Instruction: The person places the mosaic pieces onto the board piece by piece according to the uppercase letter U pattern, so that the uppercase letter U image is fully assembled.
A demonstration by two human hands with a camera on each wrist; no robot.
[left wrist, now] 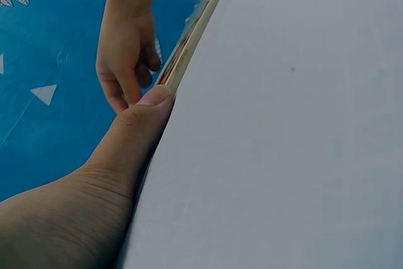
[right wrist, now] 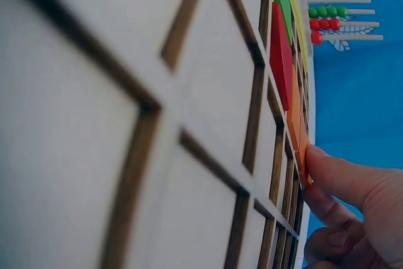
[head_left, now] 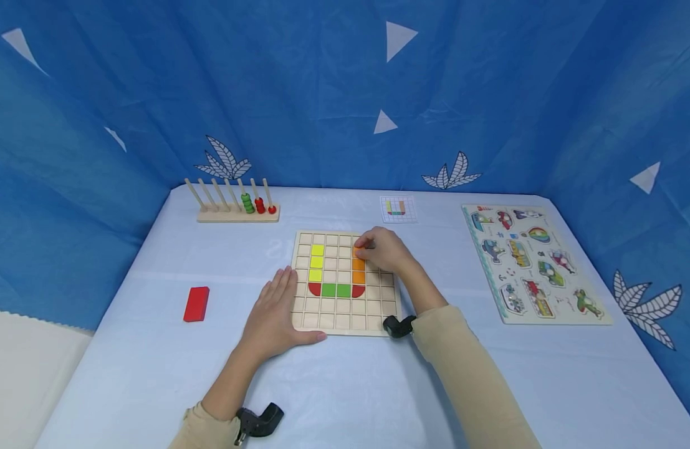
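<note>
A wooden grid board [head_left: 336, 321] lies on the table with coloured tiles in its cells. Yellow tiles [head_left: 316, 262] form a left column, orange tiles [head_left: 358, 264] a right one. Between the columns' lower ends are green tiles [head_left: 336, 290] and two red rounded corner tiles [head_left: 358, 290]. My right hand [head_left: 385, 248] pinches the uppermost orange tile [right wrist: 304, 155] at the board, thumb and fingers at its edges. Spread flat, my left hand [head_left: 274, 318] rests along the board's left edge, its thumb [left wrist: 148, 108] at the front edge.
Behind the board lies a small pattern card [head_left: 398, 209] with a similar coloured shape. A bead abacus [head_left: 238, 216] stands at the back left, a red block [head_left: 196, 304] lies left, and a picture puzzle board [head_left: 532, 265] lies right. Blue curtain [head_left: 322, 93] surrounds the table's back and sides.
</note>
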